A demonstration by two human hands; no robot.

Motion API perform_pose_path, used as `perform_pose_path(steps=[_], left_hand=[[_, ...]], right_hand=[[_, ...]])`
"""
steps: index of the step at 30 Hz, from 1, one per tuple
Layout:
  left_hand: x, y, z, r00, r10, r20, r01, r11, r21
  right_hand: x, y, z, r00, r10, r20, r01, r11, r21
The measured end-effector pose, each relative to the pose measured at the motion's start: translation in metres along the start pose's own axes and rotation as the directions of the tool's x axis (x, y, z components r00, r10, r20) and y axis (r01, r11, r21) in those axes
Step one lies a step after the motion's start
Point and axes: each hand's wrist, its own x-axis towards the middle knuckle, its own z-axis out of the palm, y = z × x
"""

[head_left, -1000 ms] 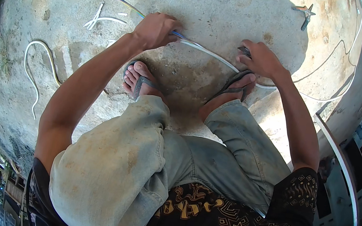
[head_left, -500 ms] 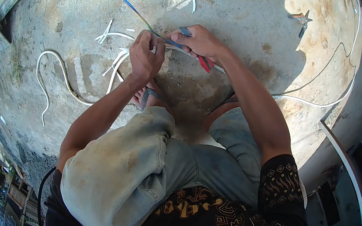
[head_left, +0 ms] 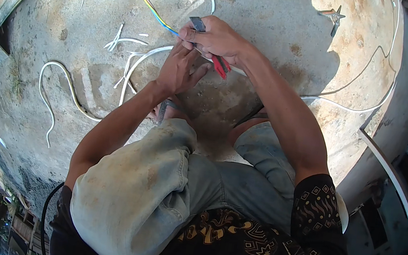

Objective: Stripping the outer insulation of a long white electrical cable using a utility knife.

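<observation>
My right hand (head_left: 219,40) grips a utility knife (head_left: 221,68) with a red handle and grey tip, across the multicoloured wires (head_left: 146,0), blue, yellow and green. Just beneath it, my left hand (head_left: 178,68) holds the wire bundle, thumb apart, fingertips partly hidden by the right hand. A white sheathed cable (head_left: 149,53) runs under both hands and curves down toward my left foot. Short white sheath strips (head_left: 122,40) lie left of my hands.
A loose white cable (head_left: 66,78) snakes at the left. A metal hand tool (head_left: 334,19) lies upper right, near a long thin cable (head_left: 354,109). Wooden boards (head_left: 6,5) stand at the left edge; a pale curved strip (head_left: 394,179) crosses the right edge. My sandalled feet are below my hands.
Both hands have come together over the wires. The red-handled knife has come into clearer view. My right hand has moved left and up, my left down, then slightly right beneath the right.
</observation>
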Motion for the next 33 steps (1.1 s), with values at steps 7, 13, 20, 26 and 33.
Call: perform_pose_path(steps=[7, 13, 20, 26, 33], left_hand=[[0.01, 0.003, -0.031, 0.948, -0.047, 0.314, 0.019, 0.995, 0.093], [-0.051, -0.005, -0.053, 0.883, -0.271, 0.384, 0.206, 0.957, 0.203], [-0.069, -0.012, -0.072, 0.896, -0.361, 0.258, 0.344, 0.932, 0.111], [-0.027, -0.005, -0.058, 0.983, -0.101, 0.151, 0.064, 0.971, 0.23], [0.071, 0.011, -0.019, 0.711, 0.294, 0.639, -0.653, 0.615, 0.443]], right_hand=[[0.004, -0.005, -0.005, 0.996, -0.084, 0.004, 0.079, 0.954, 0.289], [-0.008, -0.006, -0.062, 0.951, -0.115, -0.287, 0.256, 0.812, 0.524], [-0.046, -0.002, -0.163, 0.864, -0.168, -0.474, 0.425, 0.748, 0.509], [-0.026, -0.047, -0.112, 0.827, -0.181, -0.533, 0.391, 0.866, 0.312], [-0.053, -0.018, -0.131, 0.856, -0.002, -0.516, -0.205, 0.916, -0.344]])
